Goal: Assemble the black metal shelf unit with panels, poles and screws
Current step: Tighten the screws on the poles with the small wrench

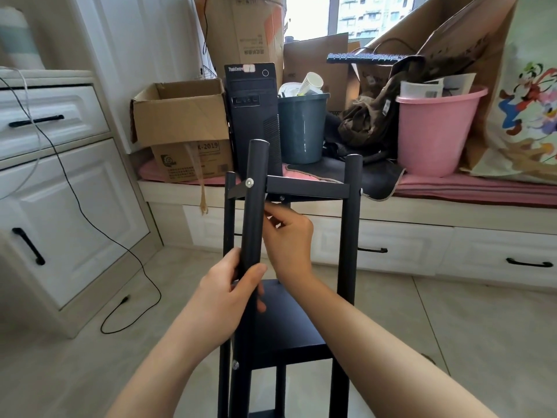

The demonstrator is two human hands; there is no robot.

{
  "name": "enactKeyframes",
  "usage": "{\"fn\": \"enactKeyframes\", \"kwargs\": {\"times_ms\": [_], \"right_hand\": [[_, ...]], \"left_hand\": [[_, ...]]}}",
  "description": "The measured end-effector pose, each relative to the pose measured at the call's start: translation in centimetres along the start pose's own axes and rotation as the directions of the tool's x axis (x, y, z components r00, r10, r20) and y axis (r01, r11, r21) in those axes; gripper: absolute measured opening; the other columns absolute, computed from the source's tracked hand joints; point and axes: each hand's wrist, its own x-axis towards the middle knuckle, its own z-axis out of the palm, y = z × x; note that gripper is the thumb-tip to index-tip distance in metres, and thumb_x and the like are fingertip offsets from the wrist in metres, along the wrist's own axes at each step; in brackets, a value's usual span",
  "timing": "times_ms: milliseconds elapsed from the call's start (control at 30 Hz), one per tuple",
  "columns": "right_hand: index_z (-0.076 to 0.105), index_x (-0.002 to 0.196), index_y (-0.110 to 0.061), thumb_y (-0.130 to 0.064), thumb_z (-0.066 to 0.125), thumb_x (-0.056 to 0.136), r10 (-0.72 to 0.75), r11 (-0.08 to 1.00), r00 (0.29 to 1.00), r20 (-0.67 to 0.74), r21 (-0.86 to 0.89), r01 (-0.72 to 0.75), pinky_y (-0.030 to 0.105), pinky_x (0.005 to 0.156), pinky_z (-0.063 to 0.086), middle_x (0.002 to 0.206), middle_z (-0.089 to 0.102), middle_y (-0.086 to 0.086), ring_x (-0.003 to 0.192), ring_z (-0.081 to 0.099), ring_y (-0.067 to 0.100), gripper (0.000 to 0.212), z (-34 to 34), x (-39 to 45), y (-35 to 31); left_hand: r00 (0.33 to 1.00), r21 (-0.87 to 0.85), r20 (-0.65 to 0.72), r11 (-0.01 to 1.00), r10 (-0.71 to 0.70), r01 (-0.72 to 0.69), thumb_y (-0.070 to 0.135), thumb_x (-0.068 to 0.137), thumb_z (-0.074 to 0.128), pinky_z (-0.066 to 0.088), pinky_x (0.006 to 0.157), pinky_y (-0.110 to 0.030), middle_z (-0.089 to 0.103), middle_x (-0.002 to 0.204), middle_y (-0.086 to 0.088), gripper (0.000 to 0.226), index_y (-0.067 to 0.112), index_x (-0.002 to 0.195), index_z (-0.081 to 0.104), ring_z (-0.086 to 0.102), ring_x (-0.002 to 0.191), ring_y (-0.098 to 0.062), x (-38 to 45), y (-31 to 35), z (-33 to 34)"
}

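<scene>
In the centre of the frame stands the black shelf unit [289, 315]: round matte poles joined by flat panels. The near pole [254, 203] carries a silver screw [249, 183] where the top panel [307, 188] meets it; another pole [349, 224] rises at the right. The left hand [229, 297] wraps its fingers and thumb around the near pole. The right hand [289, 233] is curled just beside that pole under the top panel; whether it pinches anything cannot be told. Behind, a black computer tower [253, 116] reads "ThinkCentre", and a cardboard box [193, 158] reads "K-2019". Right of them sit a smooth grey bin [301, 128] and a pink plastic bucket [434, 131].
</scene>
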Motion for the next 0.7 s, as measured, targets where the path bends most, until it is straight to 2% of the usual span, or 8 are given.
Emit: {"fn": "enactKeyframes", "kwargs": {"times_ms": [100,167,267,367,433,533,600,700], "right_hand": [[0.078,0.099,-0.01,-0.009,0.066,0.092,0.038,0.999,0.999,0.029,0.012,-0.038,0.009,0.062,0.045,0.077,0.069,-0.012,0.064,0.06,-0.002,0.014,-0.3,0.0,-0.2],[0.077,0.101,-0.008,-0.011,0.063,0.095,0.092,0.995,0.992,0.091,0.029,-0.095,0.006,0.063,0.044,0.076,0.069,-0.011,0.063,0.06,-0.008,0.015,-1.0,0.0,-0.5],[0.073,0.083,-0.009,-0.017,0.06,0.098,0.192,0.981,0.96,0.202,-0.057,-0.184,0.007,0.061,0.042,0.059,0.063,-0.02,0.056,0.057,-0.008,0.022,-2.4,0.2,-0.9],[0.074,0.087,-0.009,-0.015,0.059,0.097,0.311,0.948,0.915,0.257,-0.147,-0.281,0.013,0.052,0.042,0.062,0.066,-0.009,0.048,0.054,-0.001,0.019,-4.5,0.6,-1.7],[0.074,0.089,-0.006,-0.011,0.059,0.096,0.31,0.946,0.895,0.321,-0.198,-0.257,0.014,0.041,0.04,0.065,0.066,0.0,0.042,0.055,0.003,0.017,-6.3,0.4,-2.4],[0.072,0.084,-0.006,-0.009,0.06,0.096,0.274,0.943,0.884,0.379,-0.286,-0.17,0.021,0.036,0.042,0.064,0.067,0.005,0.042,0.058,0.009,0.017,-9.1,-0.4,-3.1],[0.073,0.081,-0.006,-0.011,0.062,0.095,0.236,0.937,0.901,0.365,-0.33,-0.111,0.023,0.04,0.047,0.064,0.067,0.004,0.044,0.059,0.009,0.019,-10.8,-0.8,-3.2],[0.076,0.081,-0.011,-0.013,0.064,0.093,0.208,0.918,0.934,0.29,-0.388,-0.084,0.025,0.057,0.053,0.065,0.068,0.0,0.054,0.06,0.011,0.017,-12.8,-1.0,-2.8]], "left_hand": [[1.0,0.008,-0.001,1.0,-0.004,0.004,0.029,0.102,0.052,0.06,0.074,-0.037,0.069,0.078,0.0,0.009,0.022,0.101,0.057,0.071,0.067,-0.014,0.2,-0.1,-0.1],[1.0,0.009,-0.001,1.0,-0.008,0.008,0.03,0.102,0.052,0.06,0.074,-0.035,0.07,0.078,0.002,0.009,0.023,0.101,0.057,0.072,0.068,-0.013,0.3,-0.2,-0.1],[1.0,0.009,-0.005,1.0,-0.006,0.006,0.031,0.102,0.051,0.058,0.071,-0.032,0.07,0.077,0.004,0.01,0.024,0.101,0.058,0.072,0.068,-0.013,0.4,-0.3,-0.3],[1.0,-0.006,-0.015,1.0,-0.006,0.006,0.031,0.102,0.051,0.056,0.068,-0.029,0.07,0.075,0.004,0.011,0.023,0.1,0.059,0.072,0.067,-0.015,0.4,-0.4,-0.4],[1.0,-0.021,-0.008,1.0,-0.011,0.01,0.031,0.102,0.051,0.057,0.069,-0.031,0.07,0.076,0.003,0.014,0.02,0.101,0.059,0.072,0.068,-0.016,0.3,-0.5,-0.5],[1.0,-0.024,0.008,1.0,-0.017,0.017,0.032,0.103,0.05,0.057,0.069,-0.029,0.07,0.078,0.002,0.017,0.018,0.102,0.059,0.073,0.069,-0.016,0.1,-0.5,-0.6],[1.0,-0.027,0.009,1.0,-0.016,0.016,0.032,0.103,0.05,0.058,0.069,-0.03,0.07,0.079,0.001,0.019,0.015,0.102,0.059,0.073,0.069,-0.017,0.0,-0.5,-0.7],[1.0,-0.028,0.007,0.999,-0.016,0.016,0.032,0.103,0.05,0.059,0.071,-0.034,0.071,0.081,-0.001,0.021,0.014,0.101,0.059,0.073,0.07,-0.018,-0.2,-0.6,-0.9]]}}
